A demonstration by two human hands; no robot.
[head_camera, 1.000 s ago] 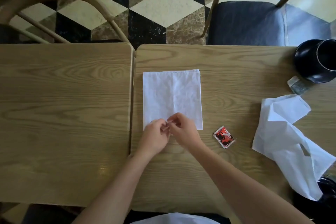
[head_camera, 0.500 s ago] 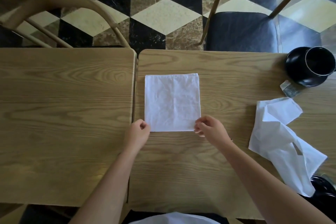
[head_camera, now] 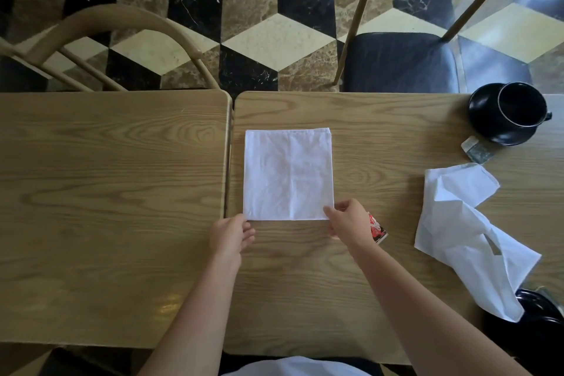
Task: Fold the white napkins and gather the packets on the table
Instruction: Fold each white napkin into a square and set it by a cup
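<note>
2 wooden tables (head_camera: 116, 207) stand side by side, their edges nearly touching. At the far right, a black cup (head_camera: 522, 107) sits on a black saucer (head_camera: 485, 119). Beyond the tables, a chair with a dark padded seat (head_camera: 399, 61) stands on the right and a curved wooden chair back (head_camera: 122, 17) on the left, over a floor (head_camera: 274, 36) of black, cream and brown cube-patterned tiles.

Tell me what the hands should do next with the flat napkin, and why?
Probably lift the near edge and fold it away, to the far edge. The left hand and right hand each sit at a near corner of the flat napkin, which still lies wide, while the crumpled napkin waits.
</note>
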